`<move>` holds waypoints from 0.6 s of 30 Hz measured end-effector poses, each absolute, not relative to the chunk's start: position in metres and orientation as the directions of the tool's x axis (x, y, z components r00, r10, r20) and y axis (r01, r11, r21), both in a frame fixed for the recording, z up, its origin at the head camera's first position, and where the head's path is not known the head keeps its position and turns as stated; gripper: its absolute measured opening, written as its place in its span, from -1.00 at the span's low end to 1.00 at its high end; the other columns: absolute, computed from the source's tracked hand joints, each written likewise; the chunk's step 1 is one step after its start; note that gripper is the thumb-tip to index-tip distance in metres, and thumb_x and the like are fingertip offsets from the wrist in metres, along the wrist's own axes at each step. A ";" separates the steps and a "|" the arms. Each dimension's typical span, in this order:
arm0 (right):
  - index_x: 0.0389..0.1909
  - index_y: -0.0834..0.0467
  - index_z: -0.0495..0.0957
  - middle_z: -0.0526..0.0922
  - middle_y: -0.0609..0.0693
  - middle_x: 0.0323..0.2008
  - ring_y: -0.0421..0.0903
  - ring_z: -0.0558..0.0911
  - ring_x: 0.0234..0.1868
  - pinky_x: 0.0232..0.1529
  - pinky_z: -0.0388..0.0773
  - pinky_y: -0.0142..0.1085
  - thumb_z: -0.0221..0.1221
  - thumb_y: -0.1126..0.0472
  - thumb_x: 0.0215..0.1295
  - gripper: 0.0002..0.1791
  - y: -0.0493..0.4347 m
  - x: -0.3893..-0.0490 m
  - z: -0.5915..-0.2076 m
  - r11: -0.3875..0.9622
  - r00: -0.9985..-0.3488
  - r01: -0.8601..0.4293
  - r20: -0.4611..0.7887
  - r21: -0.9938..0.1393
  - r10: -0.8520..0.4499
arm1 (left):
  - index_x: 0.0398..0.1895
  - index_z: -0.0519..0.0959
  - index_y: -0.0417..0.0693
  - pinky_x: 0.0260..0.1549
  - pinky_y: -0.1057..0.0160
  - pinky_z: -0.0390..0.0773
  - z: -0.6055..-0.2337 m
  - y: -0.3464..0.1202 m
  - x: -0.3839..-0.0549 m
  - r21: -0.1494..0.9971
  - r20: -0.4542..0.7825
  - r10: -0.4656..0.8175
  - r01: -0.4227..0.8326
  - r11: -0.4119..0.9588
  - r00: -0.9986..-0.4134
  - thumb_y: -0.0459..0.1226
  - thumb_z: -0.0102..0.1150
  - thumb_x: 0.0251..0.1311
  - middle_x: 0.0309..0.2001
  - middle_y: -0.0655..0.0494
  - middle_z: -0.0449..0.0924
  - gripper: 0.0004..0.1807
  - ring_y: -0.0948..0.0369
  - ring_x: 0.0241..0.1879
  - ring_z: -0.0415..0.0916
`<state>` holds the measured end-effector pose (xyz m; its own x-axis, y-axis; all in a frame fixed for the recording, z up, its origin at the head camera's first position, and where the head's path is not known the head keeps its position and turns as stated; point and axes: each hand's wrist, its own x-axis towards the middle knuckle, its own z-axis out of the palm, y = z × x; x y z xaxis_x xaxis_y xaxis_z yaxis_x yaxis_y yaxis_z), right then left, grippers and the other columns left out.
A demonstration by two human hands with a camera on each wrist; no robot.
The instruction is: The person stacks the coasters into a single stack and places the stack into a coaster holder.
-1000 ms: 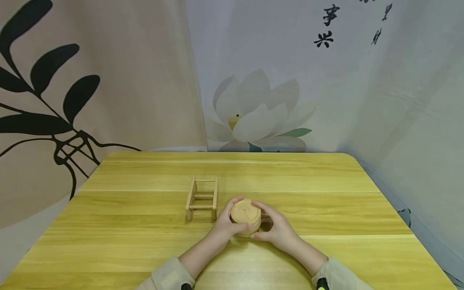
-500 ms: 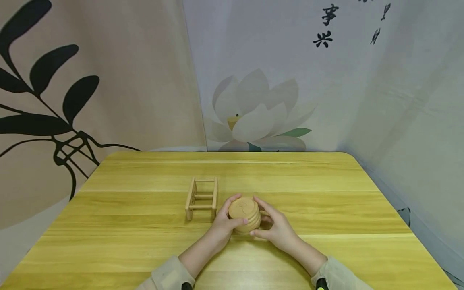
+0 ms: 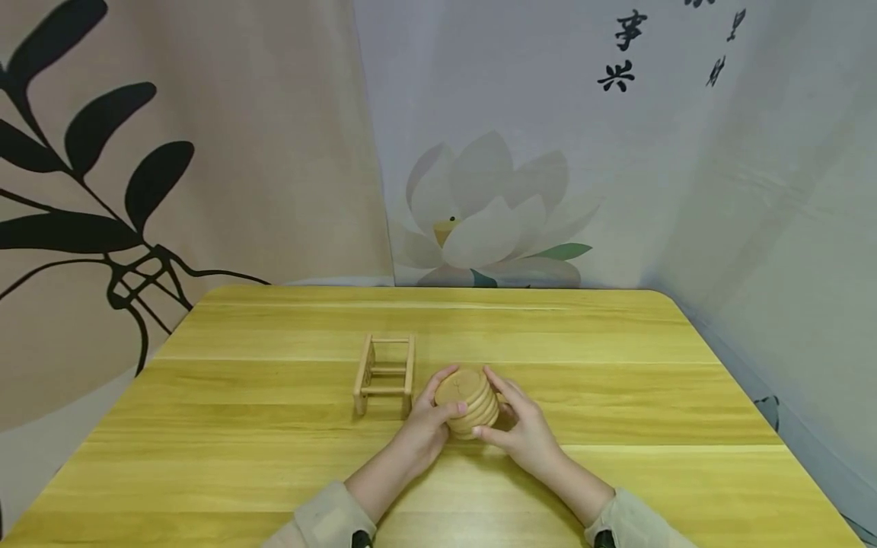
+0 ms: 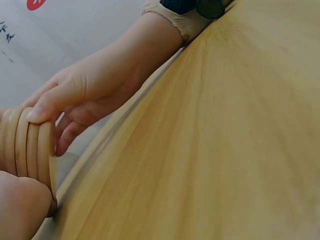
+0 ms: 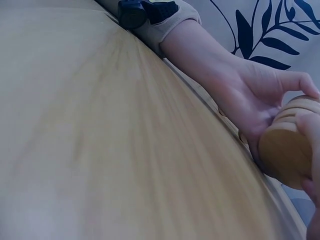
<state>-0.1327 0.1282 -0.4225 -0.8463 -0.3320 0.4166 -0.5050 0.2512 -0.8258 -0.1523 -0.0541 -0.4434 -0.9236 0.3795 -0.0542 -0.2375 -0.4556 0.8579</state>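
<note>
A stack of several round wooden coasters (image 3: 460,387) is held between both hands above the table, tilted, with a line engraving on its top face. From the left side my left hand (image 3: 421,428) grips it, thumb over the near edge and fingers round the far side. My right hand (image 3: 526,431) pinches the right side between thumb and fingers. In the left wrist view the edges of the coasters (image 4: 24,145) lie face to face, slightly fanned. The right wrist view shows the plain face of an end coaster (image 5: 284,152). Part of the stack is hidden by the fingers.
A small wooden rack (image 3: 364,373) with side rails and crossbars stands just left of the hands. The wooden table (image 3: 617,487) ends at a curtain (image 3: 288,152) printed with leaves, a lotus and characters.
The stack has tilted, so more of its layered edges show. Its top face has turned toward the left. Both hands have kept hold, and the rack has stayed put.
</note>
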 end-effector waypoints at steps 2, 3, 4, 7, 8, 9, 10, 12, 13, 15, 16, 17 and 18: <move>0.37 0.38 0.19 0.40 0.28 0.15 0.17 0.38 0.19 0.09 0.44 -0.02 0.41 0.45 -0.05 -0.09 0.127 -0.133 -0.422 0.245 -0.848 -0.505 0.424 -0.828 -0.317 | 0.46 0.00 -0.10 0.09 0.20 0.40 -0.443 -0.053 -0.152 0.848 -0.052 0.379 -0.241 -0.472 -0.924 -0.40 0.15 0.06 0.26 -0.17 0.21 -0.13 0.06 0.13 0.36; 0.36 0.39 0.20 0.40 0.28 0.14 0.19 0.38 0.19 0.09 0.44 0.00 0.41 0.45 -0.05 -0.09 0.126 -0.133 -0.422 0.244 -0.849 -0.506 0.428 -0.828 -0.310 | 0.46 0.00 -0.10 0.09 0.20 0.40 -0.443 -0.052 -0.152 0.844 -0.053 0.379 -0.244 -0.477 -0.924 -0.40 0.14 0.06 0.26 -0.16 0.21 -0.14 0.07 0.12 0.37; 0.36 0.39 0.20 0.40 0.29 0.14 0.19 0.38 0.18 0.08 0.44 0.01 0.41 0.46 -0.04 -0.10 0.126 -0.133 -0.422 0.244 -0.849 -0.507 0.431 -0.827 -0.304 | 0.46 0.00 -0.08 0.08 0.21 0.40 -0.443 -0.052 -0.152 0.842 -0.054 0.382 -0.248 -0.480 -0.923 -0.40 0.13 0.07 0.25 -0.16 0.22 -0.15 0.07 0.12 0.37; 0.34 0.41 0.21 0.42 0.28 0.12 0.17 0.40 0.16 0.05 0.47 0.04 0.40 0.47 -0.04 -0.12 0.125 -0.135 -0.427 0.260 -0.849 -0.515 0.444 -0.817 -0.287 | 0.45 0.03 -0.07 0.07 0.22 0.41 -0.443 -0.051 -0.152 0.828 -0.056 0.373 -0.251 -0.500 -0.926 -0.40 0.12 0.09 0.23 -0.14 0.25 -0.18 0.09 0.09 0.39; 0.35 0.38 0.22 0.42 0.26 0.12 0.15 0.40 0.16 0.05 0.47 0.03 0.41 0.46 -0.04 -0.12 0.125 -0.137 -0.431 0.266 -0.851 -0.514 0.445 -0.816 -0.278 | 0.45 0.04 -0.07 0.06 0.22 0.41 -0.443 -0.050 -0.152 0.825 -0.058 0.368 -0.252 -0.506 -0.928 -0.39 0.12 0.09 0.22 -0.13 0.27 -0.18 0.10 0.08 0.40; 0.36 0.35 0.23 0.42 0.24 0.13 0.12 0.41 0.16 0.05 0.47 0.02 0.41 0.44 -0.04 -0.12 0.125 -0.138 -0.435 0.273 -0.854 -0.511 0.446 -0.815 -0.268 | 0.45 0.06 -0.06 0.06 0.22 0.41 -0.443 -0.049 -0.152 0.820 -0.062 0.362 -0.254 -0.512 -0.930 -0.39 0.12 0.09 0.21 -0.12 0.29 -0.19 0.10 0.07 0.40; 0.36 0.32 0.24 0.42 0.21 0.14 0.10 0.42 0.15 0.06 0.48 0.00 0.42 0.43 -0.04 -0.11 0.124 -0.140 -0.440 0.281 -0.856 -0.510 0.448 -0.813 -0.257 | 0.44 0.07 -0.06 0.05 0.23 0.42 -0.443 -0.049 -0.152 0.814 -0.062 0.355 -0.253 -0.522 -0.933 -0.39 0.12 0.09 0.20 -0.10 0.30 -0.20 0.11 0.07 0.40; 0.37 0.26 0.25 0.42 0.17 0.16 0.07 0.44 0.13 0.06 0.48 -0.06 0.43 0.38 -0.04 -0.10 0.123 -0.144 -0.448 0.297 -0.856 -0.514 0.459 -0.805 -0.238 | 0.43 0.08 -0.07 0.05 0.24 0.41 -0.444 -0.047 -0.153 0.798 -0.059 0.341 -0.250 -0.548 -0.938 -0.39 0.11 0.09 0.19 -0.08 0.30 -0.21 0.12 0.06 0.39; 0.39 0.21 0.25 0.41 0.15 0.17 0.06 0.44 0.14 0.08 0.47 -0.10 0.45 0.35 -0.04 -0.09 0.123 -0.146 -0.452 0.291 -0.859 -0.510 0.460 -0.809 -0.226 | 0.43 0.07 -0.09 0.04 0.24 0.41 -0.444 -0.046 -0.153 0.788 -0.058 0.335 -0.249 -0.563 -0.940 -0.39 0.11 0.09 0.19 -0.07 0.30 -0.21 0.12 0.05 0.39; 0.40 0.16 0.25 0.40 0.12 0.18 0.04 0.45 0.13 0.10 0.46 -0.17 0.45 0.31 -0.04 -0.08 0.121 -0.146 -0.452 0.283 -0.862 -0.505 0.460 -0.815 -0.213 | 0.43 0.06 -0.11 0.03 0.27 0.42 -0.445 -0.044 -0.154 0.763 -0.054 0.328 -0.250 -0.595 -0.943 -0.40 0.09 0.08 0.18 -0.06 0.29 -0.21 0.13 0.04 0.38; 0.40 0.15 0.24 0.40 0.11 0.17 0.05 0.45 0.13 0.09 0.46 -0.19 0.46 0.29 -0.04 -0.07 0.120 -0.146 -0.452 0.277 -0.865 -0.500 0.457 -0.820 -0.208 | 0.43 0.05 -0.13 0.01 0.28 0.42 -0.445 -0.043 -0.154 0.752 -0.050 0.326 -0.251 -0.609 -0.944 -0.40 0.09 0.09 0.18 -0.05 0.28 -0.21 0.14 0.03 0.37; 0.41 0.13 0.23 0.39 0.10 0.17 0.05 0.45 0.13 0.10 0.46 -0.20 0.46 0.28 -0.04 -0.06 0.119 -0.146 -0.452 0.269 -0.869 -0.493 0.451 -0.827 -0.204 | 0.43 0.05 -0.13 0.01 0.29 0.42 -0.446 -0.042 -0.154 0.742 -0.049 0.324 -0.252 -0.622 -0.945 -0.40 0.09 0.08 0.18 -0.05 0.28 -0.20 0.14 0.03 0.37; 0.42 0.11 0.23 0.38 0.08 0.17 0.05 0.44 0.15 0.11 0.44 -0.20 0.47 0.26 -0.04 -0.05 0.118 -0.146 -0.451 0.262 -0.875 -0.482 0.442 -0.836 -0.198 | 0.43 0.04 -0.13 -0.01 0.30 0.43 -0.446 -0.041 -0.154 0.734 -0.052 0.322 -0.255 -0.630 -0.945 -0.40 0.08 0.08 0.17 -0.05 0.28 -0.20 0.14 0.02 0.37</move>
